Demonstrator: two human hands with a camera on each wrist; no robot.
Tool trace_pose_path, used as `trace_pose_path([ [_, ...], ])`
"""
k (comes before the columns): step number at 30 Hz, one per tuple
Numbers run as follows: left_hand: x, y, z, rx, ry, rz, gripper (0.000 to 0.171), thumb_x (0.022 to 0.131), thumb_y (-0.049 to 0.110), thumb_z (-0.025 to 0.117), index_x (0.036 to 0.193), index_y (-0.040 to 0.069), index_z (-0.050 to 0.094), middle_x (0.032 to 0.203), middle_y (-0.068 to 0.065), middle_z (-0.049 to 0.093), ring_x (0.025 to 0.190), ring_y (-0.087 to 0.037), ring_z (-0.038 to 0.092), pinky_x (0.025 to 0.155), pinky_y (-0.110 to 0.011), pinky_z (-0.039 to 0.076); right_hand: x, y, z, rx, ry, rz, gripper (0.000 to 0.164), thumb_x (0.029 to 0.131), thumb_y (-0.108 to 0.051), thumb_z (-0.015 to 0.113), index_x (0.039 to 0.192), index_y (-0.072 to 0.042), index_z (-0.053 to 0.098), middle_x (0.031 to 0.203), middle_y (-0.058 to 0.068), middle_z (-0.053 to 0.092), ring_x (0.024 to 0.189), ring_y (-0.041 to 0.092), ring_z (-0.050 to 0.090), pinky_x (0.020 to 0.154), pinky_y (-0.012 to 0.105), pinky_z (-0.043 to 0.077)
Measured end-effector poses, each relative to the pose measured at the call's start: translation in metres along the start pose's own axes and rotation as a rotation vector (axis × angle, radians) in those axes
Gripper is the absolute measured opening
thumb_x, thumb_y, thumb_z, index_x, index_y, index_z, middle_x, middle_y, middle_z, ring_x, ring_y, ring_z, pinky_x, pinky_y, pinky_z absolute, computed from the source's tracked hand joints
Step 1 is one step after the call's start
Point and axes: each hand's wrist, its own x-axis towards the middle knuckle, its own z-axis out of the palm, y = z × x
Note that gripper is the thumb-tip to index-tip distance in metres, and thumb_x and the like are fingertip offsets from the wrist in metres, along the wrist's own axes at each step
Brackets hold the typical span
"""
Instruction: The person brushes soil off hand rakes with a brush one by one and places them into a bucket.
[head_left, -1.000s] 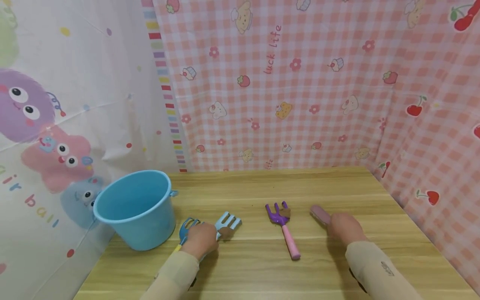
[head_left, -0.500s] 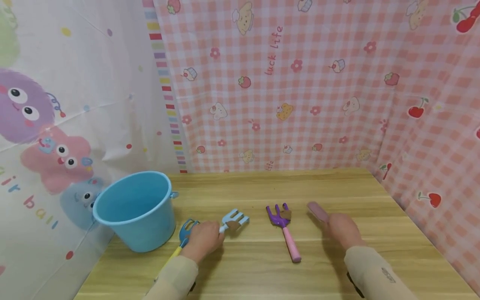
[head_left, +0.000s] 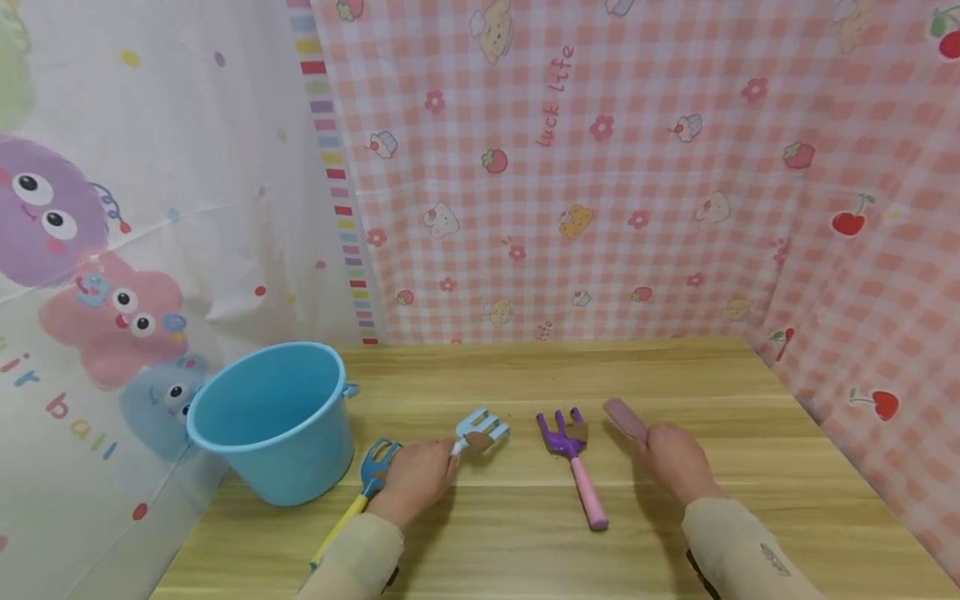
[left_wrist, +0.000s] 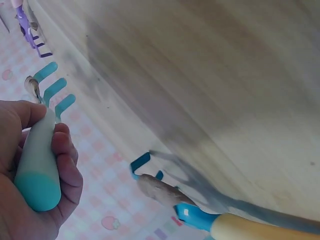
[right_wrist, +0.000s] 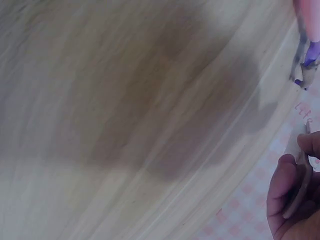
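My left hand (head_left: 416, 479) grips the pale handle of a light blue toy hand fork (left_wrist: 38, 160), its tines pointing away and a brown clump on its head. Left of this hand lies a blue toy fork with a yellow handle (head_left: 342, 528), also bearing a brown clump. In my right hand (head_left: 678, 462) is a flat, thin mauve strip (head_left: 624, 418), pinched between thumb and fingers; its exact kind is unclear. Between the hands, a purple toy fork with a pink handle (head_left: 588, 493) rests on the table with a brown clump against its tines.
A light blue bucket (head_left: 303, 467) stands at the table's left side, its inside bottom hidden. The wooden table (head_left: 510, 542) meets a pink checked curtain (head_left: 600, 175) at the back and right, and a white printed curtain (head_left: 247, 208) at the left.
My left hand has moved right and slightly forward with the light blue fork, away from the yellow-handled one. My right hand has shifted a little left with the mauve strip.
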Motion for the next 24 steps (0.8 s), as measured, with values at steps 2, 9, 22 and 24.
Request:
trace_pose_path([
  [2, 0.001, 0.003, -0.002, 0.006, 0.012, 0.006, 0.02, 0.093, 0.02, 0.066, 0.078, 0.011, 0.055, 0.062, -0.003, 0.054, 0.054, -0.021, 0.057, 0.045, -0.038, 0.042, 0.0, -0.005, -0.001, 0.011, 0.014, -0.002, 0.019, 0.09, -0.01, 0.061, 0.076, 0.002, 0.061, 0.07, 0.012, 0.058, 0.063, 0.027, 0.056, 0.06, 0.048, 0.049],
  [9, 0.006, 0.014, -0.006, -0.031, 0.001, -0.012, 0.013, 0.094, 0.021, 0.066, 0.094, 0.009, 0.062, 0.071, -0.004, 0.057, 0.059, -0.021, 0.059, 0.047, -0.036, 0.044, 0.002, -0.033, -0.002, 0.042, 0.069, -0.036, 0.019, 0.093, -0.014, 0.06, 0.085, 0.004, 0.064, 0.078, 0.016, 0.06, 0.07, 0.031, 0.059, 0.064, 0.05, 0.05],
  [22, 0.011, 0.024, -0.006, -0.02, 0.042, 0.03, 0.014, 0.094, 0.021, 0.065, 0.093, 0.008, 0.062, 0.071, -0.005, 0.057, 0.057, -0.022, 0.059, 0.046, -0.036, 0.044, 0.002, -0.075, 0.01, 0.124, 0.104, 0.008, 0.022, 0.096, -0.024, 0.064, 0.101, -0.003, 0.068, 0.08, 0.008, 0.067, 0.066, 0.023, 0.06, 0.059, 0.044, 0.05],
  [24, 0.011, 0.025, -0.006, -0.002, 0.054, 0.042, 0.014, 0.094, 0.021, 0.066, 0.093, 0.008, 0.062, 0.07, -0.005, 0.057, 0.056, -0.022, 0.059, 0.045, -0.036, 0.043, 0.001, -0.083, 0.013, 0.124, 0.114, -0.011, 0.023, 0.096, -0.026, 0.064, 0.103, -0.004, 0.068, 0.08, 0.008, 0.069, 0.067, 0.025, 0.062, 0.06, 0.045, 0.051],
])
